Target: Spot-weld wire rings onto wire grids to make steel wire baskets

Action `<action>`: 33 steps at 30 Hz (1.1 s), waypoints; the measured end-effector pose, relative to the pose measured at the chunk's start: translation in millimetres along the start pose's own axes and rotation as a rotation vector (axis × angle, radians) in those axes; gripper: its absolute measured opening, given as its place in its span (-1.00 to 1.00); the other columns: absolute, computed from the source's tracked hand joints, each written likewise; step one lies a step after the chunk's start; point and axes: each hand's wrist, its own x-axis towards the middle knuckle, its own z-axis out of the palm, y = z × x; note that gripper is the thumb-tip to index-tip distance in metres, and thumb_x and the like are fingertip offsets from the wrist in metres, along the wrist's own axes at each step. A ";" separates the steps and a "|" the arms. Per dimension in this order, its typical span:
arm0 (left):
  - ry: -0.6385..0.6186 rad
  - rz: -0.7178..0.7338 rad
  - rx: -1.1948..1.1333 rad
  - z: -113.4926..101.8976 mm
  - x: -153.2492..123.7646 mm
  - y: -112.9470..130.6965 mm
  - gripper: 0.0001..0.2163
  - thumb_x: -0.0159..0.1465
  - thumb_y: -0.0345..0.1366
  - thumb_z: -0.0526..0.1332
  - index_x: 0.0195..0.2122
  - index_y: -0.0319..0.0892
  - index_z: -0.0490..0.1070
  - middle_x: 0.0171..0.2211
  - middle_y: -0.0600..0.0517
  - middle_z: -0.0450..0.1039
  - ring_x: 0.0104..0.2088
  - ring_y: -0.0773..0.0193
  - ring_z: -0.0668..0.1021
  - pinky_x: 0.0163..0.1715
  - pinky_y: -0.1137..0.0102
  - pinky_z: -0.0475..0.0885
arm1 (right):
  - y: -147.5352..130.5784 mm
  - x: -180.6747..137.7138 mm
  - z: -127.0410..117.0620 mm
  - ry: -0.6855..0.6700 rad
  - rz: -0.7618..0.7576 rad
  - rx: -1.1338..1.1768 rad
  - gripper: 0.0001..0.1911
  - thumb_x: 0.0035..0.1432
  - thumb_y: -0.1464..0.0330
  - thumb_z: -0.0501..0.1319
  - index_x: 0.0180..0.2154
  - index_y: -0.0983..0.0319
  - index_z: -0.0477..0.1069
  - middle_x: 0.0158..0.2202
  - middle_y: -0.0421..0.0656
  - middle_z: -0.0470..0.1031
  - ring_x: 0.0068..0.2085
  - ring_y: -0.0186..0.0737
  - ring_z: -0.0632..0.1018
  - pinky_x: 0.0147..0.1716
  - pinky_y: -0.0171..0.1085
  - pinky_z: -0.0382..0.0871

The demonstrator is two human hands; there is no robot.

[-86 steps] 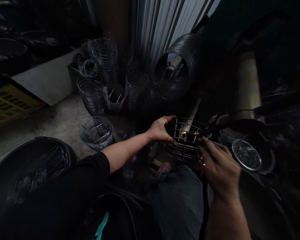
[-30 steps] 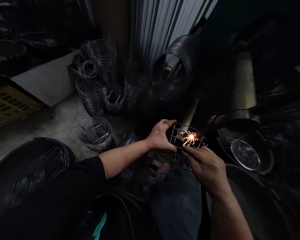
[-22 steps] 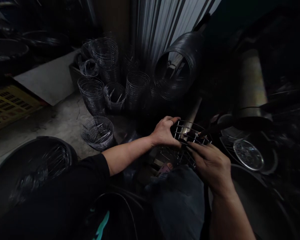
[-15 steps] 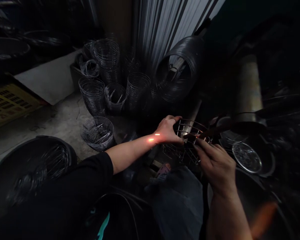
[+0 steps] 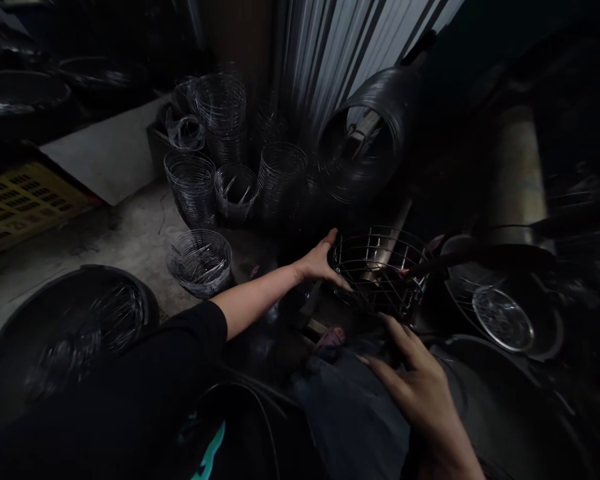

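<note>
A round wire basket (image 5: 380, 270) sits on the dark arm (image 5: 475, 257) of a welding machine, centre right. My left hand (image 5: 320, 263) rests against its left rim, fingers stretched out and thumb under the rim. My right hand (image 5: 413, 380) hovers below the basket, apart from it, fingers spread and empty, above my lap in blue jeans (image 5: 350, 407).
Several stacks of wire rings (image 5: 193, 183) and a low wire basket (image 5: 200, 261) stand on the concrete floor. A large wire coil (image 5: 365, 140) leans behind. A black tub (image 5: 65, 327) sits at left, a yellow crate (image 5: 20, 203) further left, a shiny dish (image 5: 503, 319) at right.
Sparks at the basket have stopped. My right hand has come off the basket and dropped toward my lap. My left hand has loosened from a grip to flat fingers on the rim.
</note>
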 end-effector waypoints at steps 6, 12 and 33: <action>0.087 -0.031 -0.291 -8.2 -25.9 -25.5 0.04 -0.47 -0.27 0.56 0.15 -0.27 0.27 0.08 -0.19 0.36 0.09 -0.02 0.42 0.13 0.10 0.31 | -55.3 4.4 -15.7 0.039 -0.315 -0.159 -0.68 0.26 0.20 0.14 -0.15 0.25 0.55 -0.27 -0.03 0.61 -0.27 -0.11 0.63 -0.32 -0.28 0.54; -0.053 0.273 0.149 -27.4 -87.6 20.6 -0.01 -0.42 -0.26 0.53 0.16 -0.17 0.29 0.11 -0.13 0.28 0.08 -0.02 0.43 0.13 0.14 0.34 | -77.2 27.9 -26.8 -0.245 -0.163 0.164 -0.77 0.24 0.30 0.15 -0.23 0.18 0.58 -0.33 -0.17 0.62 -0.35 -0.28 0.62 -0.39 -0.44 0.49; 0.025 0.290 0.303 2.8 -61.4 53.8 -0.08 -0.35 -0.29 0.46 0.15 -0.23 0.28 0.06 -0.12 0.28 0.04 0.01 0.45 0.10 0.19 0.39 | -16.0 35.2 -15.9 0.134 -0.402 -0.286 -0.79 0.23 0.44 0.15 -0.21 0.35 0.55 -0.42 -0.11 0.56 -0.43 -0.26 0.53 -0.38 -0.32 0.38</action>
